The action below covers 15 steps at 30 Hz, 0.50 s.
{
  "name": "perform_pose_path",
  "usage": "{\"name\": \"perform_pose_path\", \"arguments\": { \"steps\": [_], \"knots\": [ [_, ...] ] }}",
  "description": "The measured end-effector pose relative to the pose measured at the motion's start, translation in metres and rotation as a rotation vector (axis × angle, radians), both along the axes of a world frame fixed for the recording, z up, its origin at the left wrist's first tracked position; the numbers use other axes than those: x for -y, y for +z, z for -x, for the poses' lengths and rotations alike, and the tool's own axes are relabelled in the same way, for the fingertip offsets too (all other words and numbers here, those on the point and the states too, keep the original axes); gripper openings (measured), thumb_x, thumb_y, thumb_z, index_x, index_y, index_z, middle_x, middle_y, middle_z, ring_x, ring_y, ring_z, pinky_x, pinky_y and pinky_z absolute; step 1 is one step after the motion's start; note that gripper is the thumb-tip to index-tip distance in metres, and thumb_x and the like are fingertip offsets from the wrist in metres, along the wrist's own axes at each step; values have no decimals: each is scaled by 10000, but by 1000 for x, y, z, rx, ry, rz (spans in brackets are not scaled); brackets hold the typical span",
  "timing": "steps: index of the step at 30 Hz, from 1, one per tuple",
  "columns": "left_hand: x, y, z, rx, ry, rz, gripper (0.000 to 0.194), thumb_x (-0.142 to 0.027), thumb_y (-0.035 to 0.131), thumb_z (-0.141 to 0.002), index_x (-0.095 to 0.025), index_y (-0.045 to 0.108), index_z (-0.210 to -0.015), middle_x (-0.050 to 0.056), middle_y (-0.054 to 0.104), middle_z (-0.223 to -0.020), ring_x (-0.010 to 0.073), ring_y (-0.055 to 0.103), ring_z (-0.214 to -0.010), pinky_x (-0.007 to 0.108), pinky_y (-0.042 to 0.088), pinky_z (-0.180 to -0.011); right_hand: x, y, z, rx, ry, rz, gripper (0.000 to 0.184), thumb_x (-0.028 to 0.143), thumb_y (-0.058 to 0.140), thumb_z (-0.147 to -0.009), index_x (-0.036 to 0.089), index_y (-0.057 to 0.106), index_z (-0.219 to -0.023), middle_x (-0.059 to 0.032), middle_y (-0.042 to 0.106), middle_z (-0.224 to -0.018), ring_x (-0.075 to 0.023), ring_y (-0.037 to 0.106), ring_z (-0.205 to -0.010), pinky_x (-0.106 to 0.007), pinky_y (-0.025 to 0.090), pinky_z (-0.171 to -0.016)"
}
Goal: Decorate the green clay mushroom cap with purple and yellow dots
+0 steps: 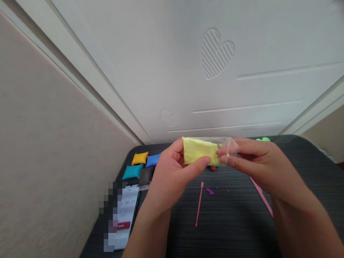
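Note:
A clear plastic bag of yellow modelling clay (199, 150) is held up above the dark table. My left hand (177, 168) grips its clay-filled end, with the thumb pressed across the front. At the other end, fingers of my right hand (255, 161) reach inside the bag's mouth, close to small yellow crumbs. Whether those fingertips pinch any clay is hard to make out. Below my hands lie a thin pink modelling tool (199, 204) and several purple clay bits (210, 191).
On the left are yellow-orange (140, 158), teal (132, 171), blue (153, 160) and black (146, 176) clay packets, and a phone (126, 215). A pink flat tool (262, 196) lies under my right hand. Green pieces (265, 139) sit at the back edge, before a white panel (188, 89).

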State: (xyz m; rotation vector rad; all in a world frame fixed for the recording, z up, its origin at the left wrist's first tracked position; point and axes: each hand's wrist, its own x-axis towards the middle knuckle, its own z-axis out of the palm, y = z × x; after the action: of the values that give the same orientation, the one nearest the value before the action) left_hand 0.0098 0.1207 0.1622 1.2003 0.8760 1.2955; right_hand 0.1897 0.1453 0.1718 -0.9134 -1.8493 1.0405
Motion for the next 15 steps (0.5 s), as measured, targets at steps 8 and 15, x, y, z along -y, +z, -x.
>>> {"name": "perform_pose_path", "arguments": {
  "steps": [8,15],
  "knots": [
    [-2,-3,-3,-41,-3,-18,234,-115,661,-693,-241,593,-878,-70,658,-780,35,599,-678,105,487,-635,-3,-1,0,44,29,36,115,187,608,-744,272,671,-790,63,648,-791,-87,587,-750,-192,430,-690],
    [-5,-4,-6,-63,38,-18,207,-130,662,-694,-216,602,-872,-49,666,-814,49,604,-698,122,497,-638,-3,0,4,90,-26,14,85,246,548,-795,232,621,-754,53,630,-788,-90,567,-765,-214,422,-725]
  ]
}}
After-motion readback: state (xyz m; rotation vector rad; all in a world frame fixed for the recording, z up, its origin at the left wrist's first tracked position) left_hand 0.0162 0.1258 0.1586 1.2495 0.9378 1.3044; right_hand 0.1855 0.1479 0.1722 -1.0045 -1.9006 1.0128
